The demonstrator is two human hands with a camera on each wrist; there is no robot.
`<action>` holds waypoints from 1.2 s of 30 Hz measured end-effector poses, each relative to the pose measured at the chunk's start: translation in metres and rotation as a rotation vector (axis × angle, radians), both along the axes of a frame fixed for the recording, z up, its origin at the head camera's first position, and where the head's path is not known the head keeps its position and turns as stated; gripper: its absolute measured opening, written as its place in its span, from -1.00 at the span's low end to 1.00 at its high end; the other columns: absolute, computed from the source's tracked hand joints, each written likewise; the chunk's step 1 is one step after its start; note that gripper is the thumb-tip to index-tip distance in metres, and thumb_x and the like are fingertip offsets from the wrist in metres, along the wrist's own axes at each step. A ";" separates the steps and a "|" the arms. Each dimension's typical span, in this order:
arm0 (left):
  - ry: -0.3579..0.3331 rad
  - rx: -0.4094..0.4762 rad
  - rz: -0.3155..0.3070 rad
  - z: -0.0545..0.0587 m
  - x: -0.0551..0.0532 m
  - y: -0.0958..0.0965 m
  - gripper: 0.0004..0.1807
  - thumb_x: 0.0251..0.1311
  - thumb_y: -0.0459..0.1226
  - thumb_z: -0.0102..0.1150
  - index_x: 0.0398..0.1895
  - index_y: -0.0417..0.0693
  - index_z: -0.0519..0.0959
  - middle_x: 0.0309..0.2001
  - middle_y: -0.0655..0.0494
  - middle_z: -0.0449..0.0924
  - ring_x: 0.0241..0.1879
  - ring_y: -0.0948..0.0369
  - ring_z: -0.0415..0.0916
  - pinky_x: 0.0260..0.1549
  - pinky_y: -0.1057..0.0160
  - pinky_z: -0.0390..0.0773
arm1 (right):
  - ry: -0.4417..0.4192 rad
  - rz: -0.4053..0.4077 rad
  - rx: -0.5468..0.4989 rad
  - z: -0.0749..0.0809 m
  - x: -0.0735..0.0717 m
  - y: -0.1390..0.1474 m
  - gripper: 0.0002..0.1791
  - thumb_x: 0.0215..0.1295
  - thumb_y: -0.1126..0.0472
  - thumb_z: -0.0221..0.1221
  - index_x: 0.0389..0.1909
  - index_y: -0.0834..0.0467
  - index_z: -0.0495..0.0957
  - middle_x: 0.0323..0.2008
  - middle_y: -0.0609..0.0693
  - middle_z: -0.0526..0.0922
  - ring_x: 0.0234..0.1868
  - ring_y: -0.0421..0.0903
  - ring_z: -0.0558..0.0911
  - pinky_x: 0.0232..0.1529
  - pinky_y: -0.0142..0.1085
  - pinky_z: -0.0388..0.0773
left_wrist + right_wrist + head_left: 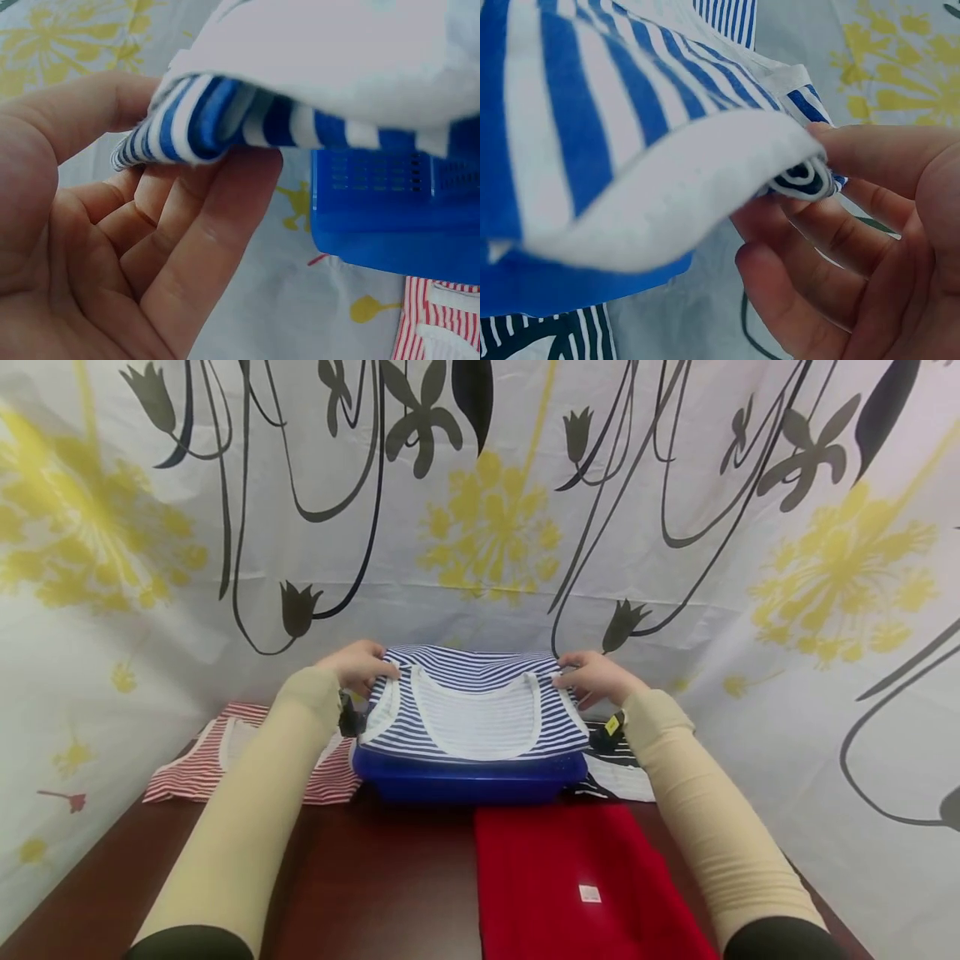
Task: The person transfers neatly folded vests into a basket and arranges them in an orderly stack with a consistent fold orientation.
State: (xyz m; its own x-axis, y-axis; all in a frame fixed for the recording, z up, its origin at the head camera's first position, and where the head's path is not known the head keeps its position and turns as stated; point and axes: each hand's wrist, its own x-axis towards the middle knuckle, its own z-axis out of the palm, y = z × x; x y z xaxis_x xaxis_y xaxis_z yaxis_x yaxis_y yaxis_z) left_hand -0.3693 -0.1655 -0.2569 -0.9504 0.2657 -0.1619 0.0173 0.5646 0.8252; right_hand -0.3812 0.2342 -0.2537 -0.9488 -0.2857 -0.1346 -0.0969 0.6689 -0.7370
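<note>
A folded blue-and-white striped tank top (472,710) with white trim is held up by both hands over a blue plastic basket (468,781). My left hand (360,666) pinches its left side, thumb above and fingers beneath, as the left wrist view shows around the striped edge (187,127). At the opposite side my right hand (597,677) pinches the cloth the same way. In the right wrist view the rolled edge (806,176) sits between thumb and fingers. The shirt hides most of the basket's inside.
Left of the basket lies a red-and-white striped top (187,770). A black-and-white striped garment (618,772) is on the right, partly behind the right wrist. Red cloth (555,877) with a small white label lies in front on the dark brown table (375,877). A flower-print curtain (465,568) hangs behind.
</note>
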 end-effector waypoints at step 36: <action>-0.016 -0.331 0.017 -0.045 -0.027 0.020 -0.76 0.13 -0.25 0.25 -0.36 -0.18 0.40 -0.42 0.04 0.37 -0.46 0.17 0.33 -0.47 0.26 0.38 | 0.125 0.050 0.392 -0.048 -0.021 -0.036 -0.52 0.19 0.23 0.26 0.08 0.42 0.52 0.09 0.29 0.54 0.09 0.15 0.51 0.13 -0.07 0.45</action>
State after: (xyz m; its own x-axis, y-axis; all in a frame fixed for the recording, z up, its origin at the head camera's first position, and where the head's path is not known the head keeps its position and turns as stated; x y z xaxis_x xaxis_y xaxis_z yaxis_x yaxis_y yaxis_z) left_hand -0.3964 -0.1456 -0.3020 -0.9508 0.1804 -0.2518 -0.0059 0.8021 0.5972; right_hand -0.4024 0.1985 -0.3015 -0.9509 -0.2820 -0.1273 -0.2091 0.8890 -0.4074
